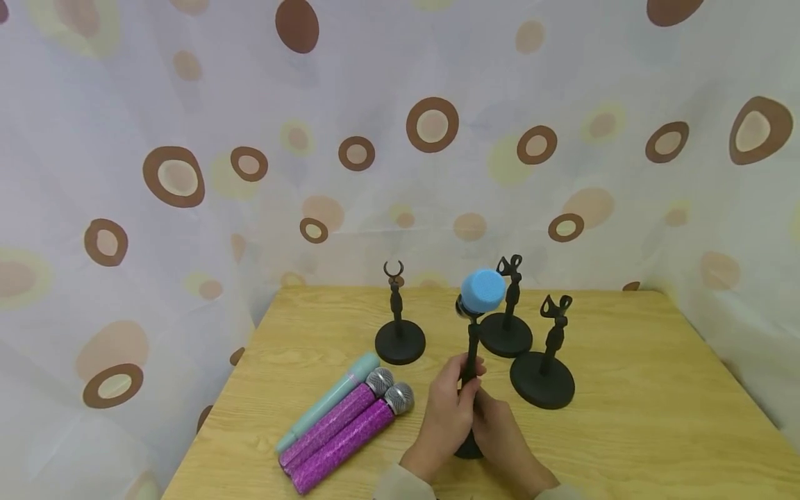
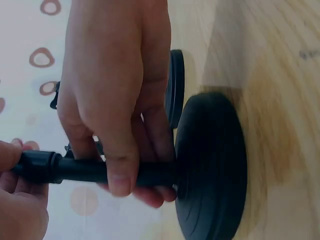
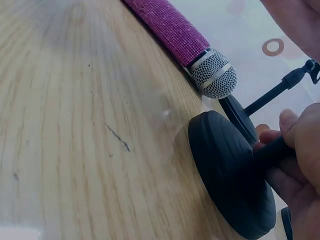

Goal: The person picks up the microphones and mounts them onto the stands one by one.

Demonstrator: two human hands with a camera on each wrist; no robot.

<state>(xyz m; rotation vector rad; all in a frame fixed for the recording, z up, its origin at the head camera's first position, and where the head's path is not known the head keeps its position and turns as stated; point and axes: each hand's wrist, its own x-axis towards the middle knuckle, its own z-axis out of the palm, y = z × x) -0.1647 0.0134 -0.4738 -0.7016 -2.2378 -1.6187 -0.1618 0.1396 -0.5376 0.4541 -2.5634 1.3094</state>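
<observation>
Both hands hold a black desktop microphone stand (image 1: 473,347) near the front of the table. My left hand (image 1: 445,417) grips the upper part of its pole, at the thick collar (image 2: 37,167). Lower down, my right hand (image 1: 503,437) has thumb and fingers round the pole just above the round base (image 3: 225,175). At the top of this stand is a microphone with a blue foam head (image 1: 483,290), tilted toward me, its body mostly hidden. Left of the hands lie two glittery purple microphones (image 1: 344,444) with silver mesh heads, side by side with a light teal microphone (image 1: 328,403).
Three more black stands carry bare clips: one at the back left (image 1: 400,340), one behind the blue head (image 1: 506,335) and one to the right (image 1: 542,380). A spotted cloth (image 1: 375,83) hangs behind the wooden table (image 1: 650,417) and along its sides.
</observation>
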